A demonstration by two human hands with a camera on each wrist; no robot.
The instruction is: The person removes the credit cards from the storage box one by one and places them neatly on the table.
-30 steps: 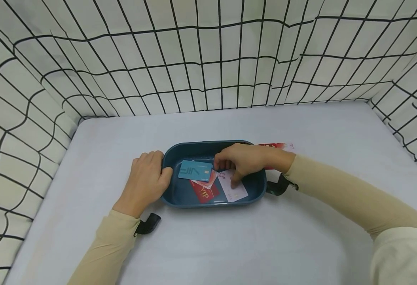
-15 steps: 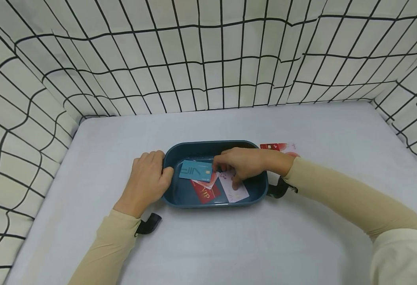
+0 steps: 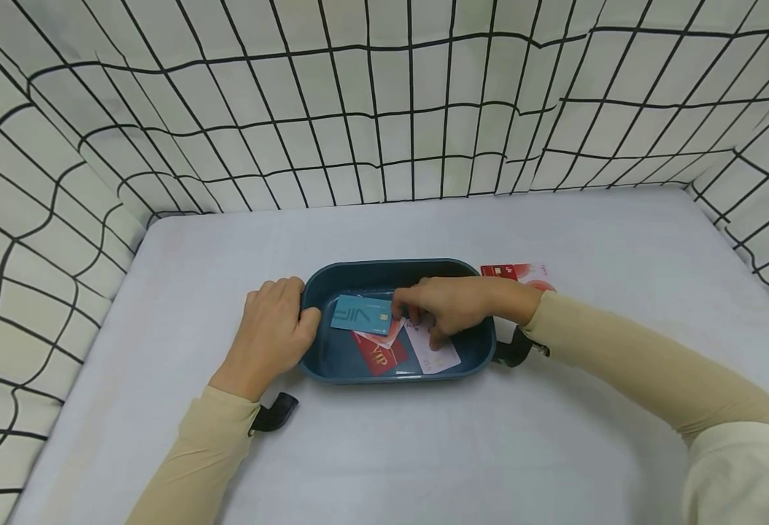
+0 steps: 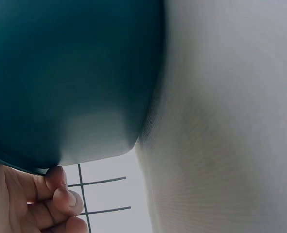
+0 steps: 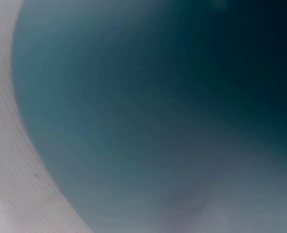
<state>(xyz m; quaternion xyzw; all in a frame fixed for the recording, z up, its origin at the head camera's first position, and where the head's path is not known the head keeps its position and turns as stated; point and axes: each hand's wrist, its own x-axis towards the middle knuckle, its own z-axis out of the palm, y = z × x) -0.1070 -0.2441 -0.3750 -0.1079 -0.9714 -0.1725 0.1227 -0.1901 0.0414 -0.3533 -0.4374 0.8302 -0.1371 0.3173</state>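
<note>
A dark blue oblong tray sits on the table. My left hand grips its left end, thumb over the rim; in the left wrist view, curled fingers show beneath the rim. My right hand reaches inside from the right. Its curled fingers and thumb pinch a white card lying on the tray floor, partly covered by the hand. The fingertips are close to the right edge of a light blue card. This overlaps a pinkish card and a red VIP card.
Behind the right forearm, red and pink cards lie on the white table, partly hidden. A black grid on pale panels rises at the back and both sides. The tray wall fills most of the right wrist view, blurred.
My right hand has shifted slightly toward me and lower over the white card. My left hand keeps its grip, and the cards stay in place within the tray.
</note>
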